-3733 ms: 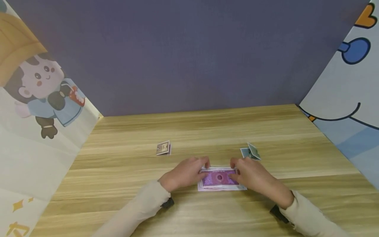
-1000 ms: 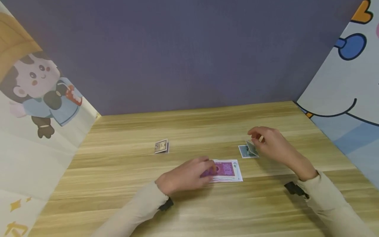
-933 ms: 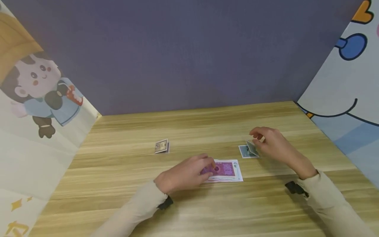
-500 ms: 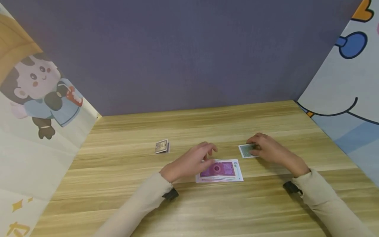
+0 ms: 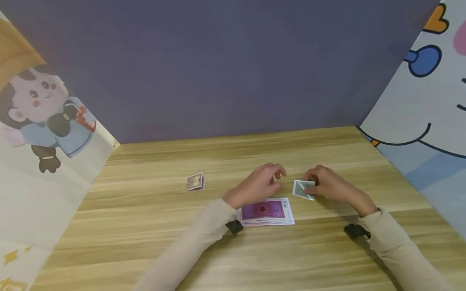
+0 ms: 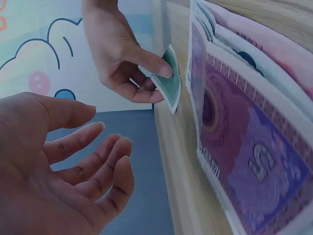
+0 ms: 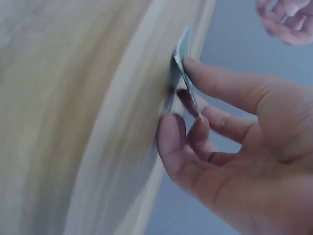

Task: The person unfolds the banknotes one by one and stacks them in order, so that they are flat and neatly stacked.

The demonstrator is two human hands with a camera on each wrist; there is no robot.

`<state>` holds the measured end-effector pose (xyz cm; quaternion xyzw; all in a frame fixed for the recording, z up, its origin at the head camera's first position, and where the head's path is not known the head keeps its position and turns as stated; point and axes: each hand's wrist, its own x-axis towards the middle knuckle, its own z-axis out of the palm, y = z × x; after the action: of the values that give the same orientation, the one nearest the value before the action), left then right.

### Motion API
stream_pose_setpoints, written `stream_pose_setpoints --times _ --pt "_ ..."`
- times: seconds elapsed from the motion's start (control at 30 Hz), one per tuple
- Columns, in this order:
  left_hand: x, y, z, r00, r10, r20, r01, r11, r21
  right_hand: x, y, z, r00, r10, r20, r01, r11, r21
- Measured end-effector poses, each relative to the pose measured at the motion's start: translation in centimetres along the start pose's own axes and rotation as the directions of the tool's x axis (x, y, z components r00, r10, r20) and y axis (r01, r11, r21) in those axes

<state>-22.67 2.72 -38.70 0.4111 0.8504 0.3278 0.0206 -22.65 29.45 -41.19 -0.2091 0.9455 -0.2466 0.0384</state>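
My right hand [image 5: 330, 186] pinches a small folded green banknote [image 5: 302, 190] between thumb and fingers, just above the table. In the right wrist view the note [image 7: 184, 51] shows nearly edge-on, its two halves folded close together. My left hand [image 5: 256, 185] holds nothing; its fingers are spread and loosely bent, left of the green note. Below the left wrist lies a stack of banknotes [image 5: 267, 213], a purple one on top. The left wrist view shows the purple note's printed 5 [image 6: 261, 161] close up.
A folded brown banknote [image 5: 194, 182] lies farther left on the wooden table [image 5: 153, 238], its upper half lifted. A dark blue-grey panel [image 5: 233, 72] rises along the table's back edge. Walls with cartoon prints stand on both sides.
My left hand has left the stack of banknotes and moved right and away, toward the green note. My right hand has gone from the stack to the green note, folded it down and picked it up.
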Motion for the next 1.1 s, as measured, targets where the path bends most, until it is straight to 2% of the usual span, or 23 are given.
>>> stream_pose_setpoints --times 0.13,0.23,0.33,0.43,0.6,0.87,1.0,1.1 --pt "0.2 -0.1 0.5 1.0 -0.015 -0.005 0.015 1.0 -0.011 0.4 -0.4 -0.1 0.998 -0.043 0.034 0.039 0.994 0.101" --pt "0.2 -0.1 0.7 1.0 -0.021 -0.005 0.021 0.999 -0.032 0.5 -1.1 -0.2 0.995 -0.083 0.053 0.071 0.977 0.201" --pt "0.2 0.0 0.8 1.0 -0.02 -0.001 0.02 0.999 -0.041 0.4 -2.2 -0.3 0.991 -0.129 0.024 0.118 0.958 0.261" --pt "0.3 0.2 0.6 1.0 -0.007 -0.021 0.006 0.999 -0.033 0.2 -3.6 -0.5 0.984 -0.169 -0.061 0.179 0.946 0.272" --pt "-0.2 0.6 -0.4 0.993 0.02 -0.12 -0.021 1.0 -0.015 0.0 -6.2 -0.7 0.963 -0.187 -0.196 0.234 0.939 0.254" --pt "-2.5 0.6 -2.0 0.97 0.071 -0.231 -0.087 0.995 -0.057 0.3 -9.5 -0.3 0.934 -0.224 -0.278 0.292 0.926 0.238" --pt "-3.8 0.4 -2.7 0.954 0.109 -0.279 -0.119 0.993 -0.019 0.6 -10.7 0.1 0.904 -0.265 -0.335 0.356 0.9 0.25" --pt "-4.8 0.4 -3.1 0.941 0.139 -0.308 -0.129 0.99 0.053 0.8 -11.3 0.3 0.867 -0.308 -0.391 0.418 0.878 0.234"
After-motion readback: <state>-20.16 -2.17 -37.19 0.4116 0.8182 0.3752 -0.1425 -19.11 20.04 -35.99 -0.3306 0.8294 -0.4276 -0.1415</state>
